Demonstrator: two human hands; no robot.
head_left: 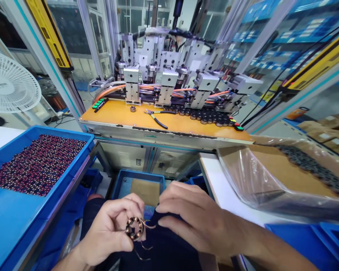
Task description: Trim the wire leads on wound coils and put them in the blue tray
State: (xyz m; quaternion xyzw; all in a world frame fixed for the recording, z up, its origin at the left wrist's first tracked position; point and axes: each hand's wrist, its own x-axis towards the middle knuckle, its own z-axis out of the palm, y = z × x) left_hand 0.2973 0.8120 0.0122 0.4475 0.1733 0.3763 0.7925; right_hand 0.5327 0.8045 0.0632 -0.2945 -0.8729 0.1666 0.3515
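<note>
Close to my lap, my left hand (113,226) grips a small wound motor stator (134,228) between thumb and fingers. The stator is a ring with copper coils round a dark, open centre, and its face is turned up toward me. Thin wire leads (149,226) stick out from its right side, and two more hang below it. My right hand (192,216) is beside it, thumb and fingertips drawn together at the end of the upper leads. The exact pinch point is partly hidden.
A blue tray (86,141) of many small wound parts stands left. Ahead, an orange bench (110,114) carries pliers (158,118), a single stator (133,108), rows of dark parts (209,116) and a machine (166,79). A plastic-lined box (267,167) stands right; a fan (11,82) left.
</note>
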